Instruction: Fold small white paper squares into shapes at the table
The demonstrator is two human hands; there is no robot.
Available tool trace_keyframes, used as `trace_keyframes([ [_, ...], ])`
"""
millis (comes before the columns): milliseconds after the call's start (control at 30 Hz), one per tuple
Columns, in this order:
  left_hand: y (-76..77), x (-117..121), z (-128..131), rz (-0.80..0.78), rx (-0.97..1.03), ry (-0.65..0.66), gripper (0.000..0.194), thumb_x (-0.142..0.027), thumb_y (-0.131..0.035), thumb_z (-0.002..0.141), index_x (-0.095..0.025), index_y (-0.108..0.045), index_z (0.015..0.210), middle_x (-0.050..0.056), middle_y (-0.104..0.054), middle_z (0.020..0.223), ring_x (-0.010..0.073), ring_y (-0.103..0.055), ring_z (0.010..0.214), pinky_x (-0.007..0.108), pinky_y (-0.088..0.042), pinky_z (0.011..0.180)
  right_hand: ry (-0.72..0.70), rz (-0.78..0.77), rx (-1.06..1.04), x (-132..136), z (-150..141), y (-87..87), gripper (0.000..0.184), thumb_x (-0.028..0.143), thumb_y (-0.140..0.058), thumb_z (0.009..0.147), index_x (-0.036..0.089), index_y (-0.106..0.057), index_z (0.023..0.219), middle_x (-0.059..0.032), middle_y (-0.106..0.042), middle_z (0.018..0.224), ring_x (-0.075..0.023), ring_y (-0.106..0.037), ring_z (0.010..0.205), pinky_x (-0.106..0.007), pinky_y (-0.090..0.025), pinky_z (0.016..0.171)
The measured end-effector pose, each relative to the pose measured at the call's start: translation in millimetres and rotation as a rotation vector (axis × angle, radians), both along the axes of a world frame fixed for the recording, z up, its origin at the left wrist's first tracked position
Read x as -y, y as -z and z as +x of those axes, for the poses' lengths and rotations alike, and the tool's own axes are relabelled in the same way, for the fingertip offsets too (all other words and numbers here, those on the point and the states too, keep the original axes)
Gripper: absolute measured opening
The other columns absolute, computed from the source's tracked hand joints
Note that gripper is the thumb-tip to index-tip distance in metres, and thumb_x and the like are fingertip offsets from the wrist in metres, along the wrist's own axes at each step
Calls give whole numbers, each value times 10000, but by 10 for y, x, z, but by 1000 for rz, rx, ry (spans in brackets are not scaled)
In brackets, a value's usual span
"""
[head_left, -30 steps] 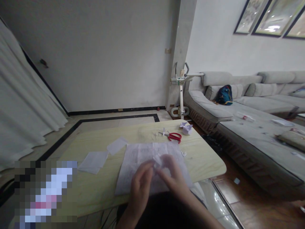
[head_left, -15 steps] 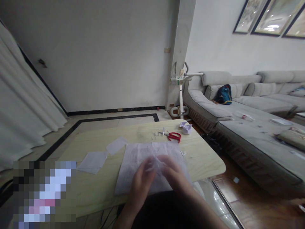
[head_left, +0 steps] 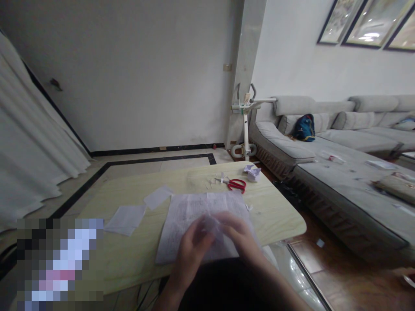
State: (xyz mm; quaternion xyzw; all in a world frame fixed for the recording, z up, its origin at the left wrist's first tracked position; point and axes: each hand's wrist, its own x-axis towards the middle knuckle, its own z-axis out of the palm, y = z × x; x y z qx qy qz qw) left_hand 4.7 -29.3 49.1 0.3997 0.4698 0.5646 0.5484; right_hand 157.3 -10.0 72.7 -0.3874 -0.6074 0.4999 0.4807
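Between my hands is a small folded piece of white paper (head_left: 211, 224), blurred and partly covered by fingers. My left hand (head_left: 193, 242) grips it from the left, while the fingers of my right hand (head_left: 236, 230) close on its right side. Both hands are just above a large printed sheet of paper (head_left: 184, 211) spread at the near edge of the table. Beyond that sheet lie red-handled scissors (head_left: 236, 185) with small paper scraps by the blades. A folded paper piece (head_left: 252, 172) rests at the table's far right corner.
Loose white paper squares (head_left: 126, 219) and another paper square (head_left: 158, 196) lie left on the pale wooden table (head_left: 129, 259). A grey sofa (head_left: 340, 185) with a blue bag (head_left: 305, 128) stands at the right. White exercise equipment (head_left: 246, 129) stands behind the table.
My fingers have shifted slightly around the folded paper, which has turned and now sits a little lower between them. The scissors and other papers stay in place.
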Motion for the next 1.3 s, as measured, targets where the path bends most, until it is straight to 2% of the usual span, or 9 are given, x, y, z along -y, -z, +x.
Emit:
trace_keyframes([
  [133, -24, 17, 32, -1, 36, -5, 587, -445, -797, 629, -150, -658, 1117, 126, -735, 1031, 286, -707, 871, 310, -581, 619, -52, 51, 45, -5, 28, -14, 211, 264, -569, 843, 212, -723, 977, -49, -692, 977, -243, -618, 954, -395, -455, 903],
  [367, -2, 5, 10, -2, 14, -25, 581, -435, -785, 642, -158, -642, 1133, 99, -732, 985, 219, -699, 718, 322, -581, 628, 78, -32, 38, -29, 98, 17, 161, 258, -619, 799, 217, -662, 948, -29, -671, 915, -222, -614, 889, -360, -487, 814],
  [533, 1, 3, 35, 16, 65, -75, 599, -415, -820, 593, -183, -629, 1111, 91, -717, 996, 255, -705, 823, 312, -591, 622, 27, 1, 99, 3, 88, -18, 215, 292, -624, 807, 211, -610, 1006, 13, -579, 762, -173, -567, 734, -297, -459, 669],
  [667, 12, 2, 47, 21, 94, -66, 606, -407, -823, 594, -193, -616, 1122, 93, -710, 1005, 267, -701, 854, 328, -599, 642, 11, 18, 115, 21, 50, 2, 223, 245, -606, 808, 211, -582, 1027, 35, -531, 714, -147, -527, 667, -266, -426, 614],
  [967, 108, -39, 30, 1, 87, -3, 628, -374, -827, 592, -201, -591, 1147, 87, -710, 1027, 278, -708, 872, 327, -613, 624, 73, 131, 240, 47, 20, 43, 281, 109, -539, 786, 213, -559, 1046, 30, -552, 713, -146, -531, 648, -265, -438, 602],
  [1167, 55, -28, 19, 25, 124, -60, 604, -365, -819, 631, -188, -574, 1154, 84, -693, 1029, 276, -710, 874, 318, -615, 621, 192, 356, 228, 84, -37, 30, 112, 109, -558, 798, 211, -545, 842, -15, -549, 802, -172, -531, 733, -294, -463, 663],
  [1300, 51, -40, -9, -7, 140, -47, 526, -336, -826, 648, -181, -580, 1086, 88, -695, 1028, 279, -714, 872, 340, -614, 635, 118, 453, 261, 106, -51, -4, 243, 77, -570, 787, 213, -589, 987, -59, -591, 987, -202, -556, 897, -321, -476, 774],
])
